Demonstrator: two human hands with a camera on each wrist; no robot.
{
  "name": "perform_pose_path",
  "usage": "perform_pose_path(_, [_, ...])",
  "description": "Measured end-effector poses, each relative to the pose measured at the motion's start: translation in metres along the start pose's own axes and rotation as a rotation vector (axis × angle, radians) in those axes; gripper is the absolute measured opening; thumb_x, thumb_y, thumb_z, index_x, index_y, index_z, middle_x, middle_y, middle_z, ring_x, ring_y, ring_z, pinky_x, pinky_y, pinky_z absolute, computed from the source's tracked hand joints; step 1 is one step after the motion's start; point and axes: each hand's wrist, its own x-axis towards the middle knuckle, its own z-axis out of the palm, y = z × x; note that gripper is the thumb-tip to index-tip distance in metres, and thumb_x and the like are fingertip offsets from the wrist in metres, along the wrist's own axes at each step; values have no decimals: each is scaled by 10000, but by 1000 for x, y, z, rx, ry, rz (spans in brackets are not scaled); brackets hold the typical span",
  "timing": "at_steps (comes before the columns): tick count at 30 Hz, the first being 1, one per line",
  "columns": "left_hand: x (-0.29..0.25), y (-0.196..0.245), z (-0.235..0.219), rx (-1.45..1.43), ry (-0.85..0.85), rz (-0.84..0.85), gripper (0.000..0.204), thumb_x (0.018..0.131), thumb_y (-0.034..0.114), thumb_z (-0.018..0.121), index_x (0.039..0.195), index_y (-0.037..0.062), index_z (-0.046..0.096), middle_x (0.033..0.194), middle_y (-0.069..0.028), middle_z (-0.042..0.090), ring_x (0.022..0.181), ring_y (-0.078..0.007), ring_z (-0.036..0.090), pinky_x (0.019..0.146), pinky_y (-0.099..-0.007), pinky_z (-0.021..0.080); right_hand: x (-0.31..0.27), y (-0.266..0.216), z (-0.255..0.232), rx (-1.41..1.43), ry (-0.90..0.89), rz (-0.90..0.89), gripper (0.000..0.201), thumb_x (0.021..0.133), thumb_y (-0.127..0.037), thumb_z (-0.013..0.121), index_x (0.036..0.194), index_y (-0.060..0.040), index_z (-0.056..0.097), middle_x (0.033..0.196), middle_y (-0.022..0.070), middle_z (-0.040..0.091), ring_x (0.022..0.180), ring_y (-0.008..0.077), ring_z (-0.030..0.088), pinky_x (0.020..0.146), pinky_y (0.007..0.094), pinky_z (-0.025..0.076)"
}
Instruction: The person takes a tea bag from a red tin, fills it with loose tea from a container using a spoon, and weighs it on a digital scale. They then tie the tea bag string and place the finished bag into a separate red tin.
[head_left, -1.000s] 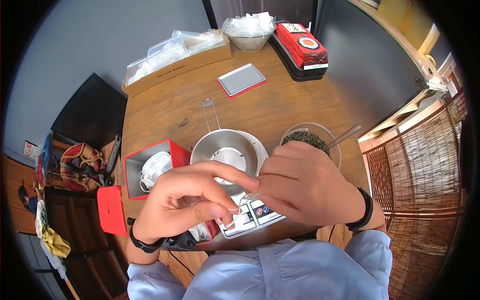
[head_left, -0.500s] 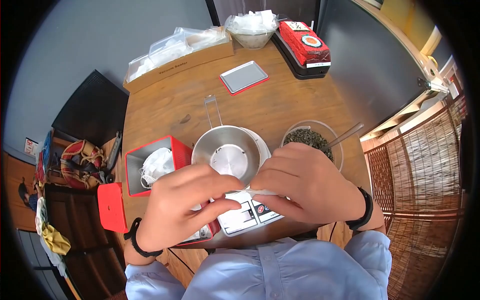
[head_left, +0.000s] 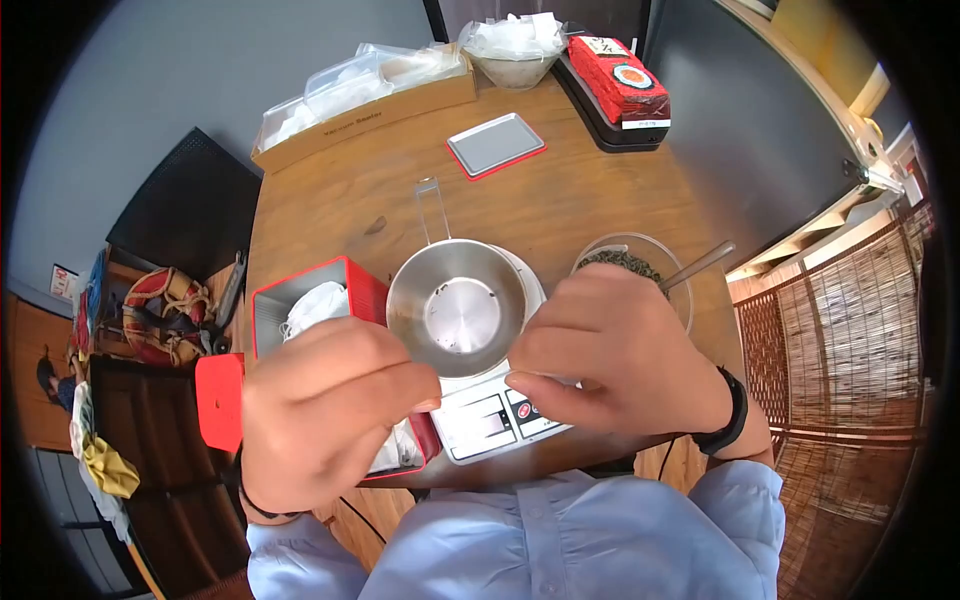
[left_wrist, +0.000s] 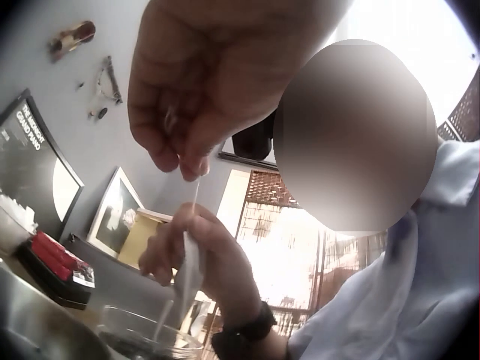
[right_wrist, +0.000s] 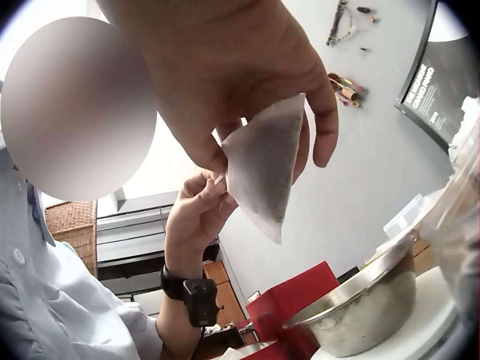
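My right hand (head_left: 615, 350) pinches a white mesh tea bag (right_wrist: 266, 161) by its upper edge; the bag hangs below the fingers, greyish and bulging. Between the thumb and fingertips of my left hand (head_left: 330, 400) is the bag's thin string (left_wrist: 196, 191), drawn taut between the hands. Both hands are held above a digital scale (head_left: 490, 430). On the scale stands a steel pan (head_left: 455, 310) with a wire handle and a few dark bits inside. Right of it, partly behind my right hand, is a glass bowl (head_left: 690, 305) of dark tea leaves with a spoon (head_left: 705, 265).
At left stands an open red tin (head_left: 368, 290) with white bags (head_left: 320, 305) inside, near a red lid (head_left: 218, 400). Another red container (head_left: 428, 450) lies partly under my left hand. Farther back are a grey tray (head_left: 497, 145), a cardboard box (head_left: 370, 120) and a red package (head_left: 620, 80).
My left hand has gone from fingering the string close to the right hand to pinching it and pulling away to the left. The right hand stays about in place with the bag.
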Motion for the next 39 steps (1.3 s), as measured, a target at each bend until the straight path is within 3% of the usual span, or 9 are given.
perform_pose_path(4, [0,-4,-3,-173,28,-91,119,767,123,685,751,5,682,766,-106,619,643,-194,596,584,-310,457,8,-1,0,3,59,-42,97,790,-195,685,803,-129,615,618,0,511,604,184,539,570,324,403])
perform_pose_path(8, [1,-13,12,-799,72,-192,236,895,172,629,746,-11,616,885,-193,617,645,-194,588,582,-302,464,14,3,5,-42,73,-46,103,801,-210,681,828,-131,620,635,-3,520,615,182,542,578,322,404])
perform_pose_path(10, [0,-13,9,-1261,-178,-460,124,933,58,564,912,-57,607,1002,-156,589,800,-174,604,718,-287,476,16,6,8,-22,54,-71,103,810,-219,674,826,-133,617,650,-3,527,627,181,544,584,326,404])
perform_pose_path(22, [-5,-41,-4,-799,92,-194,92,939,23,523,881,-37,562,856,-114,618,802,-154,593,738,-289,474,6,20,-8,-173,113,92,171,839,-271,669,925,-126,640,776,38,596,740,241,583,678,372,430])
perform_pose_path(23, [-7,-44,1,-782,1,-284,97,945,37,524,898,-35,568,892,-111,628,810,-149,597,749,-289,475,4,14,-22,-187,-34,238,285,822,-201,667,1073,-68,650,1106,102,661,1015,303,605,858,384,447])
perform_pose_path(26, [-13,-55,14,-592,-192,-374,110,928,88,574,940,-17,606,1026,-106,647,838,-176,628,753,-307,491,-6,18,-30,-177,55,258,266,815,-154,657,1056,-42,646,1113,113,655,1021,305,604,860,381,448])
perform_pose_path(28, [-13,-49,18,-80,-270,-397,123,856,61,623,955,-3,659,1076,-134,654,947,-279,638,803,-349,501,-15,20,-32,-205,78,263,259,802,-109,651,1046,-23,640,1087,106,661,982,289,615,843,365,455])
perform_pose_path(33, [-15,-53,14,-9,-155,-325,190,804,-3,629,990,12,664,1198,-145,609,959,-319,629,795,-372,507,-30,15,-41,-199,-11,397,237,770,-46,659,1004,-20,633,992,97,662,878,249,619,783,338,466])
perform_pose_path(39, [-19,-58,34,368,-368,-196,381,699,-73,578,1046,44,681,1223,-186,580,1000,-338,602,858,-377,505,-46,25,-23,-231,34,302,188,779,-105,689,950,-57,627,931,95,649,847,310,605,742,388,459])
